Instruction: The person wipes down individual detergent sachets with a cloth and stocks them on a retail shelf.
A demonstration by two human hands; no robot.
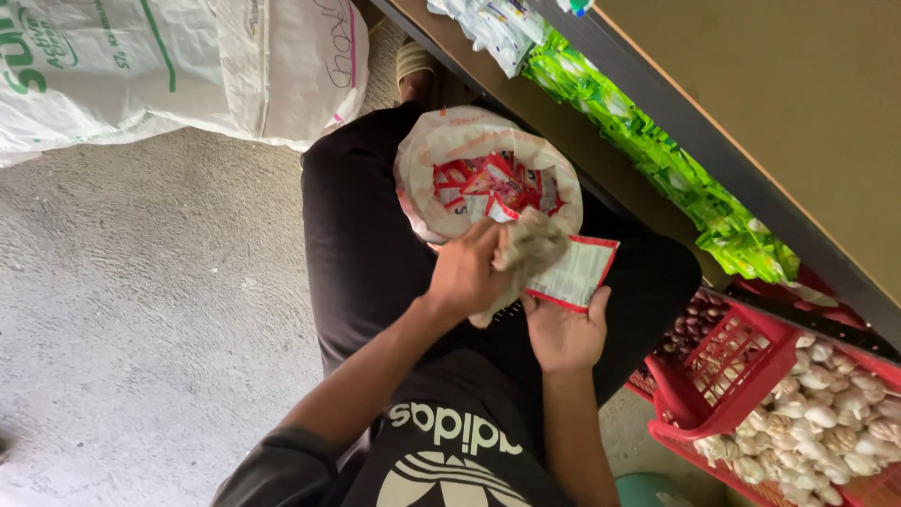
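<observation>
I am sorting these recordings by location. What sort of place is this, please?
Probably a small grocery shop or market stall. Red baskets hold garlic and shallots, strips of green sachets hang from a shelf, and large white sacks lie on the concrete floor.

Sack (141,66): cut off at top and left edges. Garlic basket (723,376): cut at right, bottom. Packet (572,274): partly hidden behind cloth (527,252). Left hand (466,274): fingertips hidden in cloth.

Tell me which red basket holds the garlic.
The nearer, lower red basket at the bottom right: it is heaped with pale garlic bulbs. The other red basket, just above it, holds small dark reddish bulbs instead.
</observation>
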